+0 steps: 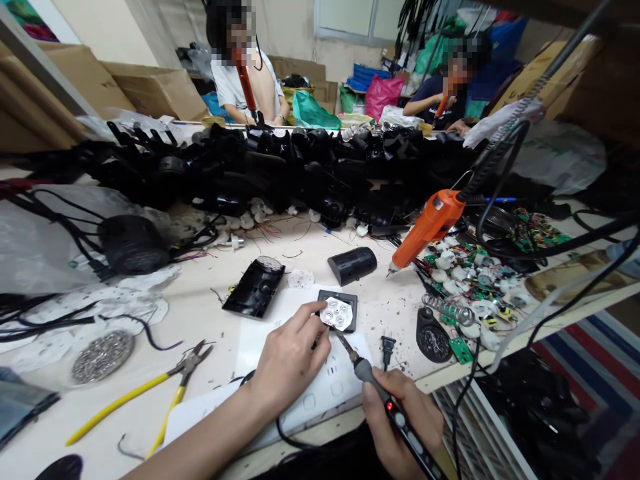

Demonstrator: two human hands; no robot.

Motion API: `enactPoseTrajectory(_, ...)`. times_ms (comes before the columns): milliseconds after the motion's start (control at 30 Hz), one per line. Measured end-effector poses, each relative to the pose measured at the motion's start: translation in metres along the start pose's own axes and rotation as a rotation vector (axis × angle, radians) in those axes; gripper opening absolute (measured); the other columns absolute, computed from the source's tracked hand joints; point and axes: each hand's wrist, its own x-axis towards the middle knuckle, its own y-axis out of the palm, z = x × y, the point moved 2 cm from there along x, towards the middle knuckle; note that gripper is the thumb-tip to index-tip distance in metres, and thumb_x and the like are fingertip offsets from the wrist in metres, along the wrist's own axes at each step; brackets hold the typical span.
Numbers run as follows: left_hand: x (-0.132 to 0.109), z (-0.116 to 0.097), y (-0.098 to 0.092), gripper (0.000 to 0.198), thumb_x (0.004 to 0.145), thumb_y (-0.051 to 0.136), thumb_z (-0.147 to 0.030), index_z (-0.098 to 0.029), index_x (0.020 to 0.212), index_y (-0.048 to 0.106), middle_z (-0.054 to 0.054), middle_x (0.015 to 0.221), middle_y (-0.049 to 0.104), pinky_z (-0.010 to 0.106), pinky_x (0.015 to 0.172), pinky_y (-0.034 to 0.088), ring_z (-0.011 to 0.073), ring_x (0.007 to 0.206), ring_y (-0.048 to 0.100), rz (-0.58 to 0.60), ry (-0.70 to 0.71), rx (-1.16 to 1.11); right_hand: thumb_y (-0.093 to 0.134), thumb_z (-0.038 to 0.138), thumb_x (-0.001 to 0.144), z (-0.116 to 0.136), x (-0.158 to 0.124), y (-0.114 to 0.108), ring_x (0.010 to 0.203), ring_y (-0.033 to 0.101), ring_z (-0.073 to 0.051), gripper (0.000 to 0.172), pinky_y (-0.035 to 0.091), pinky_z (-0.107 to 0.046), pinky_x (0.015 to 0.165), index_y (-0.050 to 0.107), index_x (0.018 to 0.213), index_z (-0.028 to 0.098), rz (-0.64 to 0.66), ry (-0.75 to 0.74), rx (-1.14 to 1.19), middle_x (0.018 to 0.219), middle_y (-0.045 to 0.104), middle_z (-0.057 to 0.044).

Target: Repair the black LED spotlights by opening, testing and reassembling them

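My right hand point(405, 420) is wrapped round a soldering iron point(367, 373) with a red light on its handle. The iron's tip points up and left, at the lower edge of a small white LED board point(339, 313). That board lies on a black square frame point(353, 302). My left hand point(295, 343) is at the left edge of the board, fingers bent and pressed together; what they hold beneath is hidden. Below them lies a white power strip point(330, 387). Black curved housings point(353, 265) lie behind the board, one of them point(256, 287) open side up.
Yellow-handled cutters point(185, 367) and a dish of screws point(103, 357) are at left. An orange electric screwdriver point(430, 227) hangs at right above circuit boards point(463, 350) and a coiled spring point(450, 310). Black parts point(300, 160) pile up behind; two people work beyond.
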Motion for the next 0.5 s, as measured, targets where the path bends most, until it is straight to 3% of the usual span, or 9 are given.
enactPoseTrajectory(167,-0.0005,0.0001,0.0002,0.012,0.089,0.046,-0.015,-0.02,0.08,0.053,0.009,0.113,0.066,0.026,0.063,0.055,0.0173,0.085,0.07,0.011,0.003,-0.018,0.062,0.016,0.086,-0.0001,0.0006,0.0,0.061,0.069,-0.015,0.008,0.056,-0.022,0.058,0.063,0.094,0.015,0.005,-0.004,0.004,0.071,0.07,-0.005)
enactPoseTrajectory(500,-0.0004,-0.0001,-0.0001,0.013,0.089,0.046,-0.015,-0.019,0.079,0.053,0.01,0.113,0.066,0.026,0.06,0.054,0.0164,0.078,0.069,0.004,0.005,-0.013,0.061,0.017,0.086,0.0002,0.0021,0.0025,0.059,0.068,-0.015,0.008,0.055,-0.023,0.054,0.063,0.094,0.015,-0.01,-0.076,-0.03,0.068,0.069,-0.005)
